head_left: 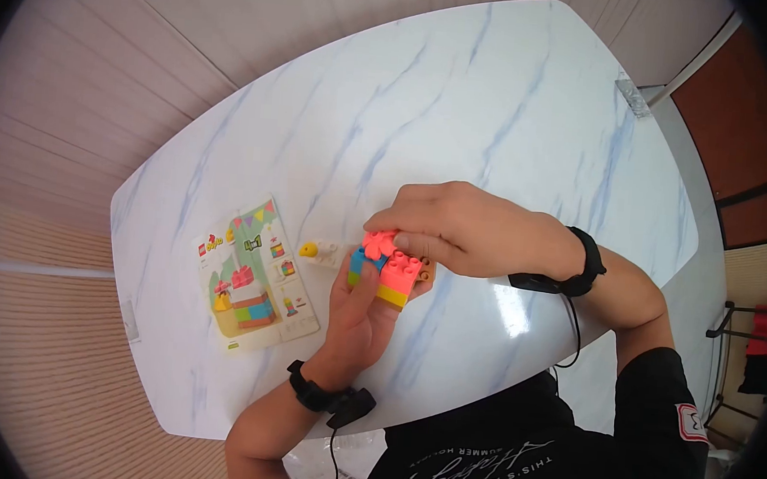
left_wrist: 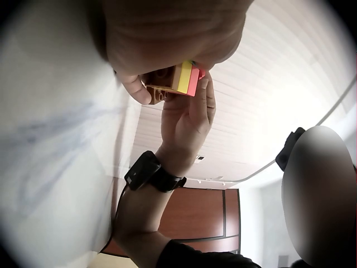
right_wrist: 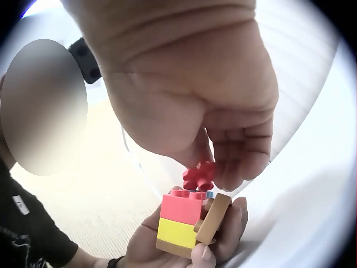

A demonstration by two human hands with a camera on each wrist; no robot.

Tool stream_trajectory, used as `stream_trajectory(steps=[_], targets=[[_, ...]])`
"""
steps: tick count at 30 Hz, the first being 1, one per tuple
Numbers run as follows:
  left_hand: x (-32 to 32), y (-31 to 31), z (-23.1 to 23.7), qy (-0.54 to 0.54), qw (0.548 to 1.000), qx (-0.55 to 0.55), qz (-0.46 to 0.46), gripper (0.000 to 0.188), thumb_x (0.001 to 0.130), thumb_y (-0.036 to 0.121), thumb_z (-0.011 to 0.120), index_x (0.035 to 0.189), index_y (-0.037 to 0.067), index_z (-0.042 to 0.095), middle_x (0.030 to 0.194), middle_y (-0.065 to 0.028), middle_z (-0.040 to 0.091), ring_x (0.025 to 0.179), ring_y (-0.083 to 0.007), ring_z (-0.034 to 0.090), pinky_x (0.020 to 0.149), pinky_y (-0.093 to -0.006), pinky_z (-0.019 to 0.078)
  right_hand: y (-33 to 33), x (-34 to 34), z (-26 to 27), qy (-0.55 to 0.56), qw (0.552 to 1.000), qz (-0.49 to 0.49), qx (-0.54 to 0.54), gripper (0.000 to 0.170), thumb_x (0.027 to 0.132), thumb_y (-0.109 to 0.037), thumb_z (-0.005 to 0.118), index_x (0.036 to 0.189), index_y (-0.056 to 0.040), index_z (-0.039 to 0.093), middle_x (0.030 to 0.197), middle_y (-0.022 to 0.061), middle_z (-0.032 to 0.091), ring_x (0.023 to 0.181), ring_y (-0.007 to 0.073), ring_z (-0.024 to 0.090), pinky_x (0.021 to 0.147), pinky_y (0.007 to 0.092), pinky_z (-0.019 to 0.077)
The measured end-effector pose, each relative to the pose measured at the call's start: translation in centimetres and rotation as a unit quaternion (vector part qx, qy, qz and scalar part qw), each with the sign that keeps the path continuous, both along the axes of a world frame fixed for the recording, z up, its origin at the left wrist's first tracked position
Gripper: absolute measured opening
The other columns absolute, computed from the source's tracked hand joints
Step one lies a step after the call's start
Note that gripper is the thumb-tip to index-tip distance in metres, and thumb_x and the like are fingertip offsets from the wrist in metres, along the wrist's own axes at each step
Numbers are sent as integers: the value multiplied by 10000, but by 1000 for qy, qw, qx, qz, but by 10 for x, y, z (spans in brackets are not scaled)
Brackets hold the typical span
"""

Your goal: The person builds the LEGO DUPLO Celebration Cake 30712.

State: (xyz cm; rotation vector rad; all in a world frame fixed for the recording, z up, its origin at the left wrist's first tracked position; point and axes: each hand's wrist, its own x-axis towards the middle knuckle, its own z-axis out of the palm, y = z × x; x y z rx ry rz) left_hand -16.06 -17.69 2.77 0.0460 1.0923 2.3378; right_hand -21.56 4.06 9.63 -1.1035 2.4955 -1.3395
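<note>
My left hand [head_left: 360,328] grips a small stack of toy building bricks from below. The stack shows a coral brick [head_left: 401,272] over a yellow brick [right_wrist: 176,233], with a blue brick [head_left: 368,268] beside them. A brown studded piece [right_wrist: 214,219] leans at a slant against the stack's side in the right wrist view. Above the stack, my right hand [head_left: 465,232] pinches a coral flower-shaped piece [right_wrist: 199,176] between thumb and fingers. It sits close over the studs and overlaps the blue brick in the head view.
An instruction booklet [head_left: 259,275] with pictures of brick models lies left of the hands on the marbled white table [head_left: 467,93]. Between booklet and stack is a white piece [head_left: 328,254] with a round yellow piece [head_left: 309,249] at its end. Cables hang from both wrist cameras.
</note>
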Motion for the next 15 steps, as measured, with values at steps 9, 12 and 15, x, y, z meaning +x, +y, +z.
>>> stream_trajectory(steps=[9, 12, 15], targets=[[-1, 0, -1, 24, 1000, 10, -12, 547, 1091, 377, 484, 1522, 65, 357, 1528, -108, 474, 1402, -279, 496, 1141, -529, 430, 1, 0, 13, -88, 992, -31, 84, 232, 986, -215, 618, 1133, -37, 648, 906, 151, 701, 809, 342, 690, 732, 407, 547], [-1, 3, 5, -13, 999, 42, 13, 434, 1086, 257, 513, 1451, 55, 395, 1444, -124, 517, 1324, -267, 559, 1088, -503, 500, 1, 3, 10, -59, 994, -33, 80, 225, 985, -218, 621, 1132, -48, 631, 913, 150, 705, 805, 341, 688, 720, 409, 543], [-1, 4, 6, -3, 999, 35, 10, 427, 1086, 260, 512, 1443, 54, 400, 1447, -124, 513, 1322, -267, 560, 1088, -499, 501, -1, 6, 14, -64, 994, -21, 88, 236, 984, -228, 628, 1145, -56, 622, 902, 147, 702, 796, 343, 683, 720, 410, 541]])
